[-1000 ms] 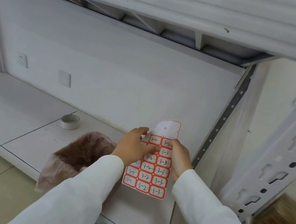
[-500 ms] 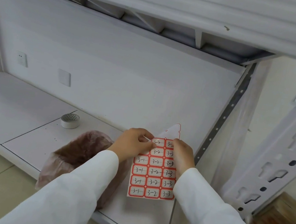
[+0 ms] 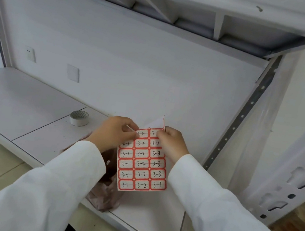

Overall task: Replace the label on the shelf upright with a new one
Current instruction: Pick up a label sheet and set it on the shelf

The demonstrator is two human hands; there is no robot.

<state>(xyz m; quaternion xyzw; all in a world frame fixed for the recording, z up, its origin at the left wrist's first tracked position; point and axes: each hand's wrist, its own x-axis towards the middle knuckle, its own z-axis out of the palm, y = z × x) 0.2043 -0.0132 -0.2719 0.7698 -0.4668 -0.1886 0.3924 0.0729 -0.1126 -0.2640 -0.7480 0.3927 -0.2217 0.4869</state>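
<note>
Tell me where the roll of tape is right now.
In the head view, the roll of tape lies flat on the shelf board, left of the left hand and behind the pink bag.

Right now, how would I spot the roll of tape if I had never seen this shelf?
Start at the white shelf board under the wall. Left of the left hand and the label sheet stands the roll of tape, flat on its side. It is the only small white ring there, apart from the pinkish plastic bag.

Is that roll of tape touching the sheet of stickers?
Apart. The head view shows the tape roll resting on the shelf, with the left hand between it and the sticker sheet.
</note>
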